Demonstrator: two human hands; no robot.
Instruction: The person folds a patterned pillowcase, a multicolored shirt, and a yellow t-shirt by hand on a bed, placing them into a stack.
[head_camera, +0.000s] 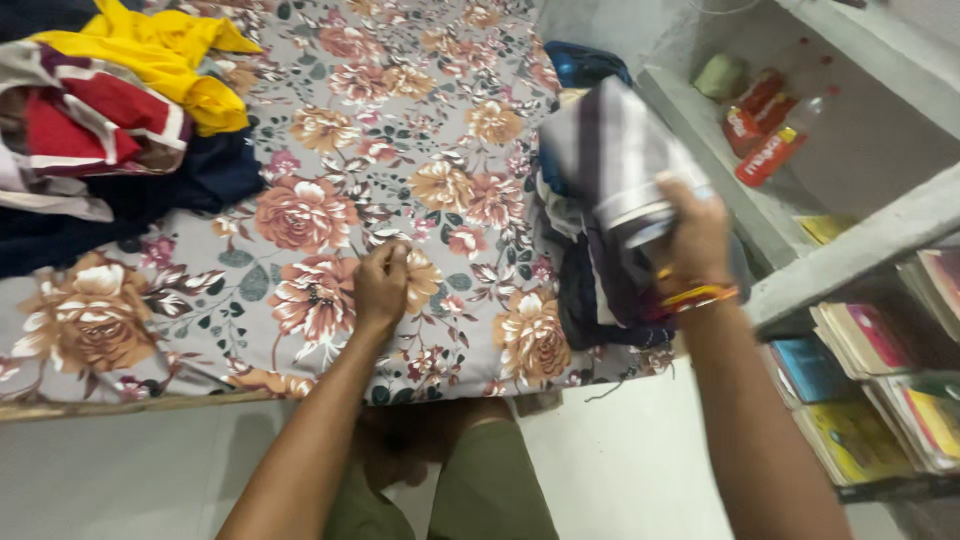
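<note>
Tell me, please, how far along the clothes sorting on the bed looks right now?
Done: a pile of folded clothes sits at the right edge of the floral bedsheet. In hand: the right hand grips a striped folded cloth above that pile, while the left hand rests closed on the sheet. Left: an unfolded heap at top left, with a yellow garment, a red and white one and dark clothes.

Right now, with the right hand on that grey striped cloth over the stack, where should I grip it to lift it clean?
Probably the thick folded edge where the right hand already pinches the grey striped cloth, coming from the shelf side: the layers bunch there, and the rest drapes loosely over the dark stack.
</note>
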